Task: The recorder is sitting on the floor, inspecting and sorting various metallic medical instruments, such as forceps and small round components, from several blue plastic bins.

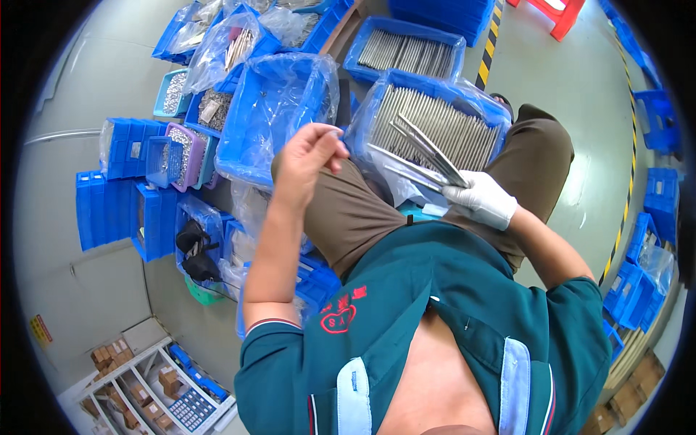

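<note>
My right hand (481,201), in a white glove, is closed round several slim silvery metal rods (429,150). They fan out toward the upper left, over the near part of a blue bin (500,109) filled with rows of similar rods. My left hand (313,154) is bare and raised over my left thigh, to the left of that bin. Its fingers are curled in toward the thumb; whether anything small sits between them I cannot make out. Beside it stands a blue bin lined with clear plastic (250,148).
Another blue bin of rods (406,52) stands beyond the near one. Small baskets of metal parts (190,154) and stacked blue bins (109,210) are at the left. Yellow-black floor tape (490,47) runs past the bins. A red plastic stool (562,18) is at the far right.
</note>
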Available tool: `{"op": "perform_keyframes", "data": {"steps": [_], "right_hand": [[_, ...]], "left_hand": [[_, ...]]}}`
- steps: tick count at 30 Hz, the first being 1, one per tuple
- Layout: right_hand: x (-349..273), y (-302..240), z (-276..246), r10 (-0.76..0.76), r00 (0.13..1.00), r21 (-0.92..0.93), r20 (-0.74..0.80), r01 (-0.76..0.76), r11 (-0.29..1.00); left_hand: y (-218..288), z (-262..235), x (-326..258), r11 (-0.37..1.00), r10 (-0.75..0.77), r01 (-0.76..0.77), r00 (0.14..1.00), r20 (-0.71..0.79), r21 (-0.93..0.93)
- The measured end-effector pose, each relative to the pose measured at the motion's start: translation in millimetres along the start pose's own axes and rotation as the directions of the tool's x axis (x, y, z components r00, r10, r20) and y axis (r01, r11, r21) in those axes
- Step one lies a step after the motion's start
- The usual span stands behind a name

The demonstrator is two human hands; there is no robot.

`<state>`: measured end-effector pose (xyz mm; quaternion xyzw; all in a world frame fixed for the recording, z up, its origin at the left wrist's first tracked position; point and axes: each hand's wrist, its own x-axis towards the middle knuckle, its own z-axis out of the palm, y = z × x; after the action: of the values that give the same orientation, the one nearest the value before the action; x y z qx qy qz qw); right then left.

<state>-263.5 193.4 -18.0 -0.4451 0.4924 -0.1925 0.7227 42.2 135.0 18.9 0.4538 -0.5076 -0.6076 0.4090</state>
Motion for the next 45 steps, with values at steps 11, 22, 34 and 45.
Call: {"op": "perform_keyframes", "data": {"steps": [11, 22, 34, 45], "right_hand": [[-1.4, -5.7, 11.4, -0.049, 0.999, -0.119, 0.022, 0.052, 0.992], [-10.3, -14.9, 13.7, -0.044, 0.988, 0.028, 0.149, 0.041, 0.999], [-7.5, -3.6, 6.0, -0.019, 0.999, -0.048, 0.026, 0.020, 0.999], [25.8, -8.8, 27.5, 0.028, 0.999, 0.034, -0.040, -0.027, 0.999]], "left_hand": [[-30.7, 19.7, -0.8, 0.947, -0.227, 0.227, 0.974, 0.026, -0.229], [-22.7, 15.8, -3.9, 0.952, -0.034, 0.143, 0.928, 0.371, -0.271], [-14.2, -13.9, -2.4, 0.936, -0.140, 0.103, 0.986, -0.088, -0.336], [-56.5, 34.2, -2.2, 0.963, -0.248, 0.264, 0.946, 0.208, -0.056]]}}
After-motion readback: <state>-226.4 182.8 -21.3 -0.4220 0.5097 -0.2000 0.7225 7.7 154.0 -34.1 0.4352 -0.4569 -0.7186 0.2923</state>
